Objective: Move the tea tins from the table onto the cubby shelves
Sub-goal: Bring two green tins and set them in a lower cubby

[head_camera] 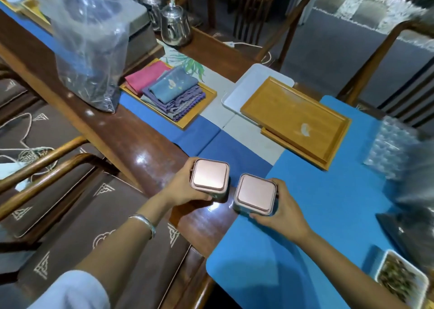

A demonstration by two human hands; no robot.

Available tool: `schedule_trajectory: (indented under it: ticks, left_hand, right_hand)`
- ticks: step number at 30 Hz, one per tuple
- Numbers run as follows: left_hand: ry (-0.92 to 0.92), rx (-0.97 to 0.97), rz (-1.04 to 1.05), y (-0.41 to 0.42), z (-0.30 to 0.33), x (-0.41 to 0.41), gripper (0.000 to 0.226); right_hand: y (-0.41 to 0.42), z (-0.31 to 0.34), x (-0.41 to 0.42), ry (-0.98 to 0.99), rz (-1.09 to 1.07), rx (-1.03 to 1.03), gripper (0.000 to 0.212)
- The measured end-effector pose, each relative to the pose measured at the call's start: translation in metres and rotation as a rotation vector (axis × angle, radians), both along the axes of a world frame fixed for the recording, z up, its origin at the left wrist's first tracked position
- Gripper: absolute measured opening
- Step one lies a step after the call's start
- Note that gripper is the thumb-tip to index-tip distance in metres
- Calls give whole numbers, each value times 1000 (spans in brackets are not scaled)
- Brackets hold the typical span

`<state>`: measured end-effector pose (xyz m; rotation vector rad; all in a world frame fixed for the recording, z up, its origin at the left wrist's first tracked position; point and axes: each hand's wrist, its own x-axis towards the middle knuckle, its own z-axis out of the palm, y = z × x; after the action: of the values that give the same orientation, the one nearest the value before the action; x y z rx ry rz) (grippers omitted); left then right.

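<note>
Two square tea tins with pink lids stand side by side near the front edge of the wooden table (145, 149). My left hand (183, 188) grips the left tin (210, 174) around its sides, fingers and thumb curled round it. My right hand (285, 208) grips the right tin (256, 194) the same way, over the edge of the blue mat (328, 203). The tins are close together but apart. No cubby shelves are in view.
A wooden tray (297, 118) lies on a white tray (244, 87) behind the tins. Another tray (206, 97) holds folded cloths (169, 87). A clear plastic bag (91, 50), a glass kettle (175, 24), bubble wrap (392, 144), a dish of tea leaves (399, 280) and chairs (77, 205) surround the table.
</note>
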<state>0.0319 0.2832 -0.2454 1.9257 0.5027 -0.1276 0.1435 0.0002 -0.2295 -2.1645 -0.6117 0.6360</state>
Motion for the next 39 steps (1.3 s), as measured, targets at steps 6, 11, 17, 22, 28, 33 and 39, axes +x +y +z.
schedule_trajectory:
  ticks: [6, 11, 17, 22, 28, 33, 39]
  left_hand:
    - [13, -2, -17, -11, 15, -9, 91]
    - [23, -39, -80, -14, 38, -29, 96]
    - [-19, -128, -178, -27, 80, -46, 99]
    - [-12, -200, -323, -61, 120, -46, 88]
    - [-44, -263, -531, -141, 156, -23, 81]
    - [-120, -287, -731, -256, 186, -12, 68]
    - [-127, -438, -1046, -446, 222, -72, 63]
  right_hand:
    - [1, 10, -9, 45, -57, 64, 79]
    - [-9, 35, -30, 83, -69, 89, 77]
    - [-41, 82, -73, 87, -145, 156, 79]
    - [-82, 125, -115, 103, -319, 277, 75]
    - [-156, 174, -170, 85, -590, 401, 79]
    - [-244, 204, -230, -24, -865, 468, 85]
    - [-366, 232, -370, -231, -1296, 538, 68]
